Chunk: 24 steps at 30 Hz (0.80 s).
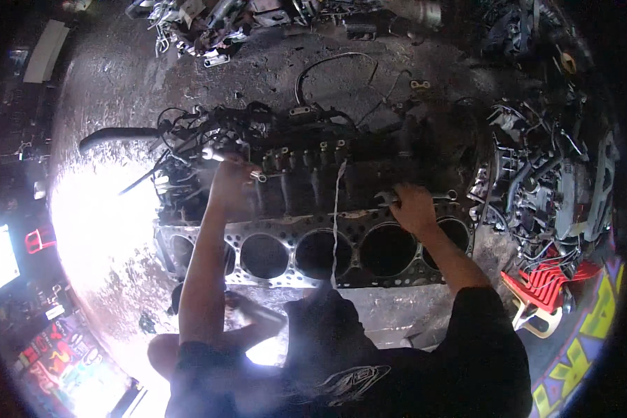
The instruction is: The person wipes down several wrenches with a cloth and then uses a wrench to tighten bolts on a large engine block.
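Note:
A long engine block [299, 224] lies across the floor in front of me, its row of big round bores nearest me. My right hand [412, 206] is closed around a combination wrench [442, 196] above the block's right half; its ring end points right, its open end left. Over the left part, my left hand [233, 175] is smeared by motion, with fingers curled on what looks like a second wrench [259, 177]. That tool's ring end sticks out on the right, and a bright glare sits on its left. Several small metal fittings [308, 158] stand up along the block between my hands.
A pale twisted cord [337, 209] hangs across the block. Hoses and wiring [181, 132] crowd its far left. Piled engine parts lie at the back [258, 21] and right [529, 174]. A red plastic piece [540, 285] is at lower right. Strong glare whitens the left floor.

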Each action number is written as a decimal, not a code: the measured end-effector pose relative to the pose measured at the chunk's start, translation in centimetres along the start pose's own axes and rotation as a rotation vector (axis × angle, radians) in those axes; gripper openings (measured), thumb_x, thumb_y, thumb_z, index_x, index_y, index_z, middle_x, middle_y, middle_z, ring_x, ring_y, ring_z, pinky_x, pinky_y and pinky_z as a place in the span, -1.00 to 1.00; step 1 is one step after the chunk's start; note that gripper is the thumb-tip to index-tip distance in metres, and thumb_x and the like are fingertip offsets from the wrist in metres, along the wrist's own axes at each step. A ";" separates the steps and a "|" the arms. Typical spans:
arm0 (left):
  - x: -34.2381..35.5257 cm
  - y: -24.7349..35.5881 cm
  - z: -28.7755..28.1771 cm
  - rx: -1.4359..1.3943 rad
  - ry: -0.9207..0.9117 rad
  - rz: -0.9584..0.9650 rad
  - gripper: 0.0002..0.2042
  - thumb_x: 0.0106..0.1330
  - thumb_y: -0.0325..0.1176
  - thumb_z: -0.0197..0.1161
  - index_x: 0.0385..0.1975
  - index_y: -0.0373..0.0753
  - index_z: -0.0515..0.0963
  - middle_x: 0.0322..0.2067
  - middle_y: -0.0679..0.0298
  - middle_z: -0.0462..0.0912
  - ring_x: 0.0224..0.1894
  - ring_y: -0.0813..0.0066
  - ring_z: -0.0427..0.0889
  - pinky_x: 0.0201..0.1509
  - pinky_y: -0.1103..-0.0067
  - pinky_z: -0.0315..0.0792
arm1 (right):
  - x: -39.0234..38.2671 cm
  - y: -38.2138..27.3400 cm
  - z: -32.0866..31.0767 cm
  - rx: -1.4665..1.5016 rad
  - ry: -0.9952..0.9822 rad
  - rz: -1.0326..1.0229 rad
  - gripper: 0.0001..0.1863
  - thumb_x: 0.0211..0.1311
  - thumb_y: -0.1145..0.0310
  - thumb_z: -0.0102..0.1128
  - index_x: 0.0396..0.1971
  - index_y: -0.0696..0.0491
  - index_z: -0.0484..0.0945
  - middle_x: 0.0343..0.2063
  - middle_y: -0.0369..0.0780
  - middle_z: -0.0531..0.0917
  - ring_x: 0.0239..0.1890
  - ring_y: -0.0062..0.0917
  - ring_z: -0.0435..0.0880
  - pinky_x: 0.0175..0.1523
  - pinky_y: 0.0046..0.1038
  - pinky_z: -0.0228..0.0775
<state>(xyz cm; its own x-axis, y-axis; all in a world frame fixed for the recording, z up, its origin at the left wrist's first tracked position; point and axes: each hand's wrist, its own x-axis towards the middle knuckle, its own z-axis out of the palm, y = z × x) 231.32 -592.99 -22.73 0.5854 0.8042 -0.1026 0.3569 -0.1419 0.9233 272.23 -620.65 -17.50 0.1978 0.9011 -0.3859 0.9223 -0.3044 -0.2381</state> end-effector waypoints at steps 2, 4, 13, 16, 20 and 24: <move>-0.6 -1.2 -1.3 0.015 -0.009 -0.182 -0.79 0.34 -0.36 0.30 -0.08 -0.22 0.57 -0.16 0.26 0.65 -0.06 0.46 0.64 -0.06 0.55 0.56 | -0.1 1.0 1.2 0.020 0.076 -0.027 -0.56 0.11 0.19 0.37 -0.06 0.13 0.61 -0.21 -0.09 0.70 -0.14 -0.21 0.70 0.03 -0.13 0.56; -1.5 -0.2 -1.5 -0.103 0.029 -0.512 -0.83 0.28 -0.39 0.31 -0.16 -0.22 0.63 -0.16 0.28 0.64 -0.09 0.47 0.64 -0.14 0.60 0.60 | -0.5 1.1 1.4 -0.129 0.263 -0.089 -0.57 0.07 0.23 0.39 -0.08 0.14 0.63 -0.24 -0.07 0.70 -0.14 -0.16 0.70 0.01 -0.11 0.56; -4.3 -0.8 0.0 -0.324 0.302 -0.301 -0.79 0.37 -0.39 0.29 -0.08 -0.33 0.66 -0.22 0.26 0.74 -0.19 0.52 0.67 -0.09 0.57 0.50 | -0.3 -1.0 0.9 -0.030 0.178 0.027 -0.60 0.02 0.35 0.40 -0.08 0.10 0.64 -0.20 -0.04 0.70 -0.13 -0.10 0.70 -0.01 -0.13 0.55; -2.8 -2.3 0.4 -0.349 0.291 -0.282 -0.78 0.36 -0.36 0.33 -0.08 -0.30 0.67 -0.27 0.30 0.75 -0.20 0.58 0.68 -0.09 0.58 0.50 | 0.5 -1.3 0.7 -0.019 0.072 0.132 -0.61 0.04 0.35 0.39 -0.08 0.10 0.63 -0.20 -0.06 0.70 -0.13 -0.11 0.70 -0.02 -0.13 0.55; -3.2 -3.4 0.4 -0.582 0.121 -0.297 -0.79 0.41 -0.43 0.24 -0.01 -0.28 0.65 -0.12 0.25 0.71 -0.05 0.48 0.66 0.09 0.50 0.50 | -0.8 -1.2 1.9 -0.101 0.208 0.058 -0.60 0.06 0.36 0.38 -0.06 0.11 0.63 -0.18 -0.06 0.70 -0.12 -0.11 0.69 -0.03 -0.14 0.54; -4.7 -3.8 -0.5 -0.252 0.031 -0.087 -0.75 0.42 -0.41 0.23 0.05 -0.24 0.61 -0.01 0.22 0.67 -0.02 0.40 0.67 0.15 0.45 0.50 | -0.4 -1.4 1.7 -0.065 0.182 0.062 -0.58 0.08 0.36 0.36 -0.02 0.11 0.62 -0.13 -0.04 0.69 -0.09 -0.10 0.69 0.01 -0.12 0.54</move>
<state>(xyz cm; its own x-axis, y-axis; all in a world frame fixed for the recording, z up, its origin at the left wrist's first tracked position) 226.83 -595.94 -25.55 0.5363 0.8252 -0.1774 0.2098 0.0733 0.9750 270.29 -621.14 -18.56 0.3065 0.9240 -0.2287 0.9247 -0.3460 -0.1586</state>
